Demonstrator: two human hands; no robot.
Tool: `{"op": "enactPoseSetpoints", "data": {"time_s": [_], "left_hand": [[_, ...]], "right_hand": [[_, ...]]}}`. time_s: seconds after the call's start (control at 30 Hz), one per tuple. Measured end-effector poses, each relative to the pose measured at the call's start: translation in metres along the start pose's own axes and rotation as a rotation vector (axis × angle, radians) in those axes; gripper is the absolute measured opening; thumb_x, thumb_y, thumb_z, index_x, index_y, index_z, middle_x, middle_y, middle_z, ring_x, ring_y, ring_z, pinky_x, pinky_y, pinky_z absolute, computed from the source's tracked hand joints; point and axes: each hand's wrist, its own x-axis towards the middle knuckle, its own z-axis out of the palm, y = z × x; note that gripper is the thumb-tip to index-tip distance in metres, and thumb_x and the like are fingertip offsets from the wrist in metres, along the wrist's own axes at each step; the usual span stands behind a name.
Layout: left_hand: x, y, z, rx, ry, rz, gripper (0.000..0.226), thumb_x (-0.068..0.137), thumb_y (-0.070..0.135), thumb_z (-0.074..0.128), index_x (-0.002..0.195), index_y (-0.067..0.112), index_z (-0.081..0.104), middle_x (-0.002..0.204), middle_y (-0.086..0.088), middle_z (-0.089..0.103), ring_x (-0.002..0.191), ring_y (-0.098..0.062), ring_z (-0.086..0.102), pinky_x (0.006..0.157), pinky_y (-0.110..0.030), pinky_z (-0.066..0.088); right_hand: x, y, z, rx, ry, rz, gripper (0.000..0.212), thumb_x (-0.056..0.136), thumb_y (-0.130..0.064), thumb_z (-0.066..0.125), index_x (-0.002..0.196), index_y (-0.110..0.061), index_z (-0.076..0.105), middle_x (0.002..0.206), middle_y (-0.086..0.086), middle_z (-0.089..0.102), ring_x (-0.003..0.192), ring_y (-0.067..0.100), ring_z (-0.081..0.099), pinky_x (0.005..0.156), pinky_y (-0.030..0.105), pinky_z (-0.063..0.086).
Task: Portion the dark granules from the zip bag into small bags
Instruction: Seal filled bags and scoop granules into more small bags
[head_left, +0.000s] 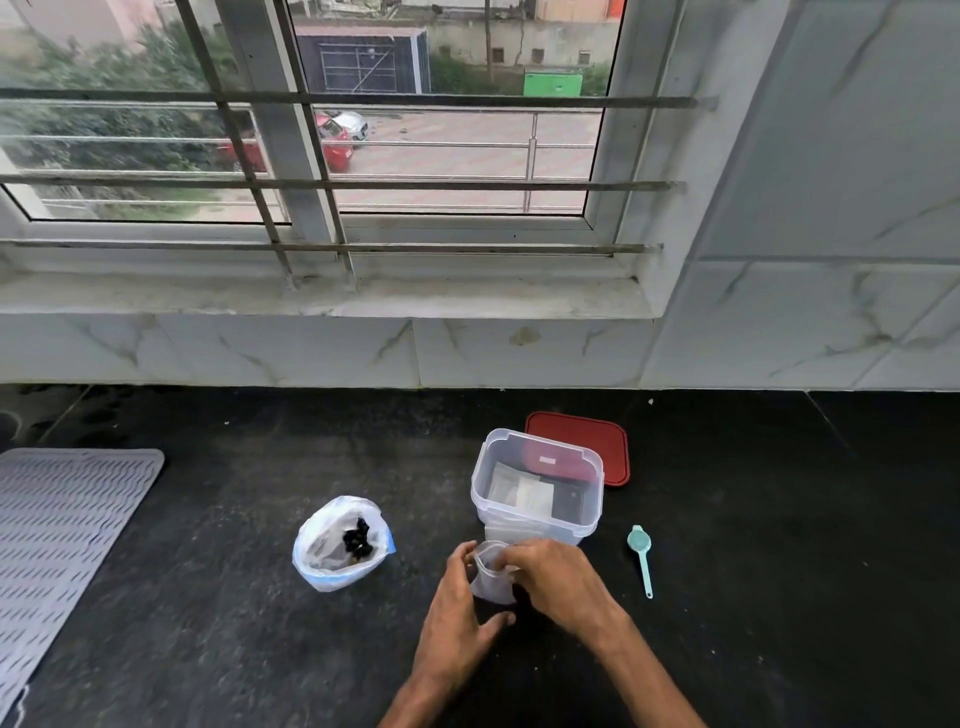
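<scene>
A small clear bag (488, 574) stands on the black counter, its mouth held open between both hands. My left hand (462, 613) grips its left side and my right hand (556, 582) pinches the right rim. A dark mass shows at the bag's bottom. The zip bag (337, 545) lies open to the left with dark granules (358, 540) inside. A teal scoop (640, 558) lies on the counter to the right, apart from both hands.
A clear plastic container (537, 488) with flat packets inside stands just behind the hands. Its red lid (597, 441) lies behind it. A grey perforated mat (62, 530) covers the counter's left. A tiled wall and barred window rise at the back.
</scene>
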Motion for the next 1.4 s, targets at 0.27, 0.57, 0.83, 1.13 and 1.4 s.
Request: {"op": "enactPoseSetpoints", "data": {"time_s": [0.27, 0.57, 0.83, 1.13, 1.4], "left_hand": [[-0.003, 0.008, -0.009, 0.054, 0.065, 0.021, 0.120, 0.062, 0.070, 0.072, 0.153, 0.031, 0.004, 0.159, 0.014, 0.021, 0.145, -0.007, 0.025, 0.119, -0.035, 0.029], [0.029, 0.080, 0.012, 0.408, 0.165, 0.412, 0.088, 0.087, 0.045, 0.065, 0.153, 0.018, 0.015, 0.159, 0.004, 0.023, 0.143, -0.015, 0.028, 0.119, -0.038, 0.027], [0.028, 0.077, 0.016, 0.486, 0.162, 0.364, 0.073, 0.091, 0.045, 0.057, 0.151, 0.023, 0.021, 0.157, 0.007, 0.029, 0.143, -0.010, 0.030, 0.119, -0.034, 0.028], [-0.008, -0.005, -0.092, 0.048, 0.921, -0.241, 0.045, 0.084, 0.025, 0.074, 0.121, 0.008, 0.055, 0.118, -0.011, 0.062, 0.106, -0.026, 0.060, 0.090, -0.038, 0.047], [0.027, -0.088, -0.096, -0.176, 0.658, -0.791, 0.074, 0.066, 0.066, 0.077, 0.105, 0.003, 0.070, 0.109, -0.025, 0.067, 0.112, -0.038, 0.059, 0.094, -0.039, 0.049]], "right_hand": [[-0.019, 0.024, -0.009, 0.125, 0.175, 0.109, 0.033, 0.088, -0.024, 0.069, 0.117, -0.038, 0.063, 0.124, -0.025, 0.064, 0.109, 0.000, 0.062, 0.088, 0.025, 0.054], [-0.049, 0.116, -0.006, 0.135, 0.243, 0.941, 0.034, 0.094, -0.043, 0.059, 0.118, -0.019, 0.060, 0.119, 0.003, 0.059, 0.110, 0.026, 0.060, 0.082, 0.037, 0.048], [-0.049, 0.129, 0.000, 0.096, 0.222, 0.905, 0.016, 0.092, -0.038, 0.064, 0.095, -0.023, 0.061, 0.097, 0.001, 0.067, 0.094, 0.024, 0.064, 0.075, 0.038, 0.053], [0.003, 0.018, -0.069, 0.535, 0.416, 0.299, 0.009, 0.083, -0.032, 0.077, 0.081, -0.024, 0.073, 0.072, -0.013, 0.071, 0.065, 0.000, 0.066, 0.062, 0.025, 0.055], [0.082, -0.105, 0.030, 0.146, 0.051, 0.036, 0.018, 0.095, -0.032, 0.053, 0.102, -0.018, 0.064, 0.101, 0.009, 0.072, 0.093, 0.033, 0.068, 0.078, 0.042, 0.052]]}}
